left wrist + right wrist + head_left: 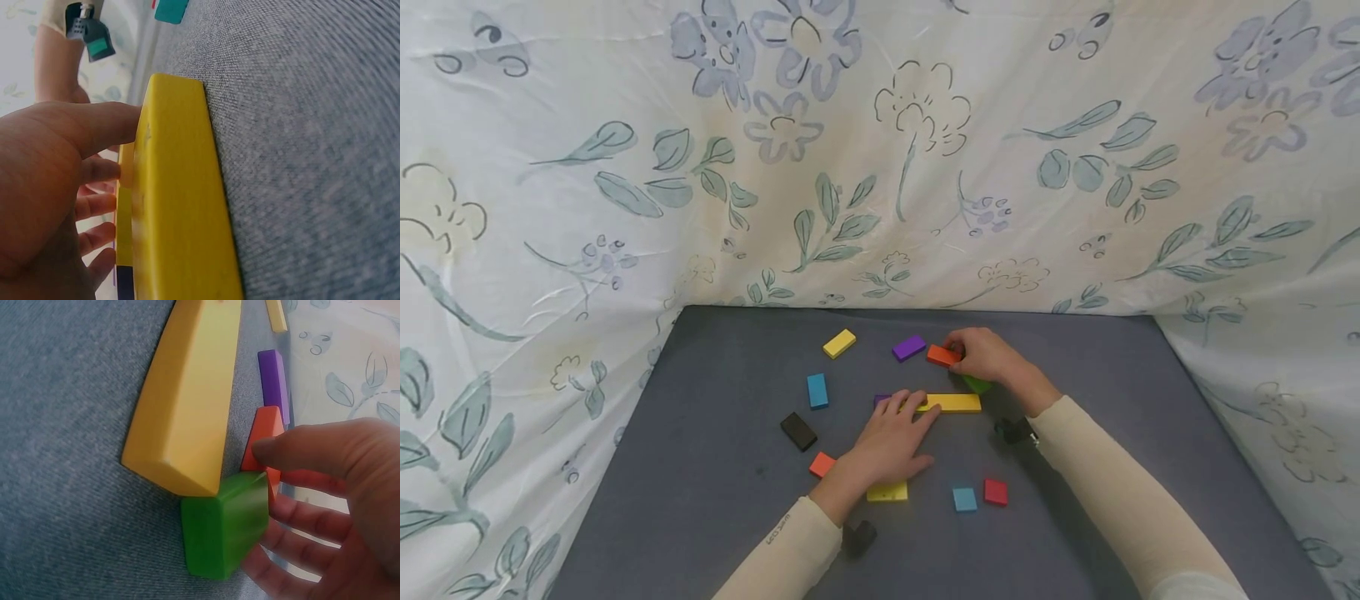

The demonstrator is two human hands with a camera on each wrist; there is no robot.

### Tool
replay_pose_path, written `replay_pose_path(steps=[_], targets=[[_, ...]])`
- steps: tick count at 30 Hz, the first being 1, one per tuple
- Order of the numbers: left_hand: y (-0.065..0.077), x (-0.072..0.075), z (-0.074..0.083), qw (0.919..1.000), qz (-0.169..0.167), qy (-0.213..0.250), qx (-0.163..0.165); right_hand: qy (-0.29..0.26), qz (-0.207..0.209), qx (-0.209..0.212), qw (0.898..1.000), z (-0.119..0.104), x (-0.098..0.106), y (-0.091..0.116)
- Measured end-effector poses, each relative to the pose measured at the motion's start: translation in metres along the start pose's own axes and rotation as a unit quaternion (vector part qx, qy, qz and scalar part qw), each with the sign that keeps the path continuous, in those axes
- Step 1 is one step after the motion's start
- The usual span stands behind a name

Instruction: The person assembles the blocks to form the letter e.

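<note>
My right hand [988,357] holds an orange block [942,355] by its right end, with the thumb on the near side and fingers behind it. Just below that hand is a green block [231,525], close against the end of a long yellow block [955,403]. My left hand [886,443] rests with extended fingers over the left part of this long block, where a dark purple piece [881,401] peeks out. Another yellow block [181,187] stands beside the left thumb in the left wrist view, partly hidden under the palm in the head view.
Around the hands lie a small yellow block [839,343], a purple block [909,348], a blue block [817,391], a black block [798,432], a second orange block [822,464], a light blue block [965,500] and a red block [996,492]. A flowered cloth [850,275] hangs behind the grey table.
</note>
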State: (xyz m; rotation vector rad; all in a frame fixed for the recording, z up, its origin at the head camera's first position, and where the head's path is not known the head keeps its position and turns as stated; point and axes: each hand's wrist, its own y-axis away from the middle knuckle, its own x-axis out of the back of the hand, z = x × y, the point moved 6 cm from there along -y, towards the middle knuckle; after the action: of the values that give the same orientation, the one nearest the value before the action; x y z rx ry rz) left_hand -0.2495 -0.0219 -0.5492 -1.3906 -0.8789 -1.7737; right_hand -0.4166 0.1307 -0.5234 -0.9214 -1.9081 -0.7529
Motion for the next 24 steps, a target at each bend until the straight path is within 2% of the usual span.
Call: replay_pose_path(steps=[6,12,19,24], targets=[[-0.001,-0.001,0.002,1.0,-0.004,0.0,0.0,-0.008,0.006,-0.01,1.0,0.004,0.001,0.004],[-0.001,0.0,0.002,1.0,-0.002,-0.002,-0.004,-0.014,0.028,0.003,1.0,0.002,0.006,0.013],[-0.005,0.003,0.0,0.9997,0.007,-0.014,-0.017,-0.022,0.078,0.025,0.996,-0.008,0.014,0.033],[-0.009,0.01,-0.002,0.9993,0.026,-0.012,-0.022,-0.025,0.1,0.03,0.994,-0.017,0.015,0.051]])
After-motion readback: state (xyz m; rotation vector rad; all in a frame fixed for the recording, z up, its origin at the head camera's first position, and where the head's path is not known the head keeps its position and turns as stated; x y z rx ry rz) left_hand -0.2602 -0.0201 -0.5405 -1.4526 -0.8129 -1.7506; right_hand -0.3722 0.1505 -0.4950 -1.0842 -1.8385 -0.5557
